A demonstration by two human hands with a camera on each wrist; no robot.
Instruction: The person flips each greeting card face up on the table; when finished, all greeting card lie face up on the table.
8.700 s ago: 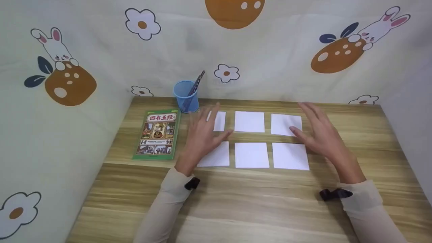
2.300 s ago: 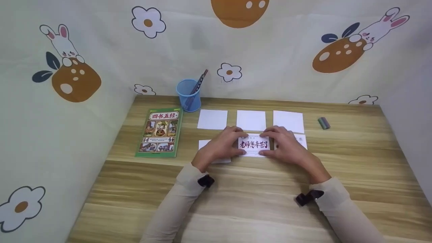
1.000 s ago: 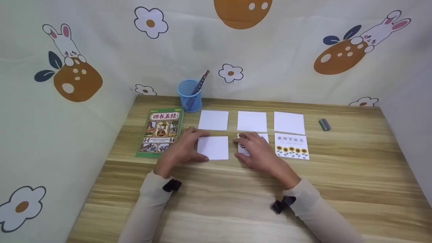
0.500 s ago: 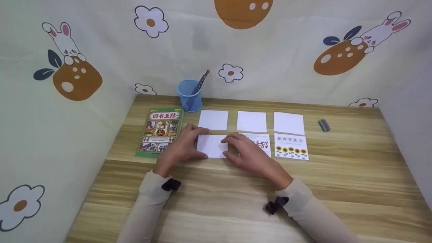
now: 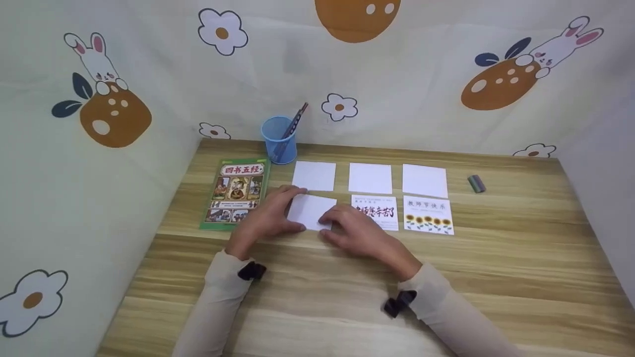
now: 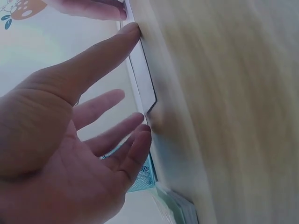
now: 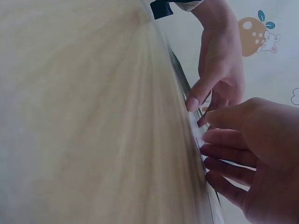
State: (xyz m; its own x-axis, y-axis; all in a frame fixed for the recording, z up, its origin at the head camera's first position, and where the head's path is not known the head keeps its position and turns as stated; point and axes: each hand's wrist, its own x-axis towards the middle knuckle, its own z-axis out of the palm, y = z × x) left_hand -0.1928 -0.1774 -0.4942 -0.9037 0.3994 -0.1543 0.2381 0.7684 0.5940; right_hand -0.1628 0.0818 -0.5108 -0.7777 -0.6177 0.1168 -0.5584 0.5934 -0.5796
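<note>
My left hand (image 5: 265, 215) holds the left side of a blank white card (image 5: 310, 210), thumb at its near edge and fingers at its far edge. The thumb also shows on the card's edge (image 6: 141, 74) in the left wrist view. My right hand (image 5: 359, 230) pinches the card's near right corner with curled fingers. The card lies slightly turned, low over the table. Beside it are a card with dark red Chinese lettering (image 5: 384, 213), partly behind my right hand, and a sunflower card (image 5: 428, 215).
Three blank white cards (image 5: 370, 178) form the row behind. A green-bordered book (image 5: 238, 183) lies at left, close to my left hand, with a blue mesh cup (image 5: 278, 141) of pens behind it. A small striped eraser-like block (image 5: 476, 183) sits at right on the wooden table (image 5: 337, 307).
The lettered and sunflower cards, blank at first, now show printed faces, and the small block has appeared at right. Lately my right hand moved left onto the front-left card, which has turned slightly.
</note>
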